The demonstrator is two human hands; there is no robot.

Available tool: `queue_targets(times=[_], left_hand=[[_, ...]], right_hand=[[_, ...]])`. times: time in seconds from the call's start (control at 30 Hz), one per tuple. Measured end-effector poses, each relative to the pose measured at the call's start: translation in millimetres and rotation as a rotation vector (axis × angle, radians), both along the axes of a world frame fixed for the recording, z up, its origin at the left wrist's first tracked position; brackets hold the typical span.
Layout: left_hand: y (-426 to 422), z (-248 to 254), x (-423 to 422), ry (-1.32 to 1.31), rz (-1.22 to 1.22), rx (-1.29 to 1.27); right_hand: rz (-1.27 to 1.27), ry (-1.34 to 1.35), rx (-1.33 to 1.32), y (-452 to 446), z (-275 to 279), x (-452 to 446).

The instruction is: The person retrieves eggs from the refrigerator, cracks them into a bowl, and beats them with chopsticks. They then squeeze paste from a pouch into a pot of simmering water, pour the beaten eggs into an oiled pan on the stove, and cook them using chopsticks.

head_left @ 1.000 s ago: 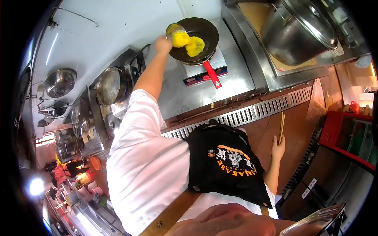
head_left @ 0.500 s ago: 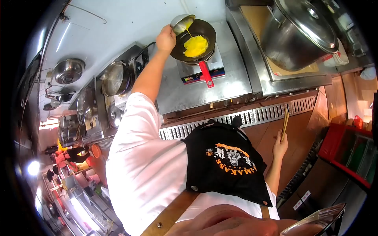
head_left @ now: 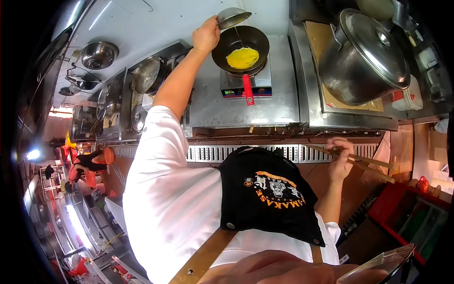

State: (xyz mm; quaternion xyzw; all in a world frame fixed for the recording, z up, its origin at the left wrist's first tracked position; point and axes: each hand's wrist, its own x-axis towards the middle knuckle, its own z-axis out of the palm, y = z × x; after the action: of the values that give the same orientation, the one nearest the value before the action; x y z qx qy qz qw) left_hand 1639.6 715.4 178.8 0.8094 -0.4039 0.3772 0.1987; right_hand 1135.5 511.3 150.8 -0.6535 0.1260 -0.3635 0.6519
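Note:
My left hand (head_left: 206,36) grips a metal bowl (head_left: 233,18) by its edge, tipped over the far side of a dark frying pan (head_left: 220,53). A thin strand hangs from the bowl toward the pan. Yellow beaten egg (head_left: 242,58) lies in a rounded patch in the pan. The pan rests on a portable stove (head_left: 229,88), its red handle (head_left: 248,89) pointing toward me. My right hand (head_left: 339,158) is off to the right, in front of the counter, closed around a pair of long chopsticks (head_left: 373,161), which are spread apart and point right.
A large lidded stockpot (head_left: 363,61) stands on the right-hand counter. Another pan (head_left: 148,75) is left of the steel worktop (head_left: 201,110). Metal bowls (head_left: 99,55) hang on the left wall. A slotted floor drain (head_left: 272,152) runs below the counter. A person (head_left: 87,163) is far left.
The egg stream has thinned to a strand, and the bowl has risen slightly above the pan. In my right hand the chopsticks have swung from upright to sideways and spread apart.

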Motion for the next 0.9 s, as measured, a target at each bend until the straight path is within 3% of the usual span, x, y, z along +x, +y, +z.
queue_targets(times=[0.03, 0.07, 0.1, 0.17, 0.23, 0.3, 0.37, 0.53, 0.9], left_hand=[[0.1, 0.9, -0.7, -0.017, -0.004, 0.001], [0.2, 1.6, -1.7, -0.022, -0.003, 0.001], [-0.4, 1.9, -1.2, -0.02, 0.012, 0.008], [-2.9, 6.3, -0.1, -0.024, 0.025, 0.008], [-3.5, 8.0, -2.5, -0.017, 0.013, 0.003], [-1.5, 8.0, -3.0, -0.02, -0.003, 0.004], [2.0, 7.1, 1.0, -0.016, -0.016, 0.006], [14.3, -5.4, 18.2, 0.037, -0.039, 0.106], [27.2, -64.9, 58.1, 0.1, -0.156, 0.146]], right_hand=[[0.022, -0.17, -0.094, -4.6, 10.8, 9.2], [-0.05, -0.168, -0.284, -13.1, 20.3, 16.2], [-0.05, -0.174, -0.287, -22.2, 21.5, 20.7], [-0.099, 0.064, -0.432, -39.3, 23.2, 29.7], [-0.155, 0.061, -0.435, -38.3, 28.3, 46.7], [-0.107, 0.132, -0.113, -35.6, 33.0, 61.3], [-0.076, 0.037, -0.213, -36.3, 29.0, 84.7], [0.102, 0.156, 0.117, -0.7, 26.3, 172.6], [0.086, 0.075, 0.023, 97.1, -5.0, 363.2]])
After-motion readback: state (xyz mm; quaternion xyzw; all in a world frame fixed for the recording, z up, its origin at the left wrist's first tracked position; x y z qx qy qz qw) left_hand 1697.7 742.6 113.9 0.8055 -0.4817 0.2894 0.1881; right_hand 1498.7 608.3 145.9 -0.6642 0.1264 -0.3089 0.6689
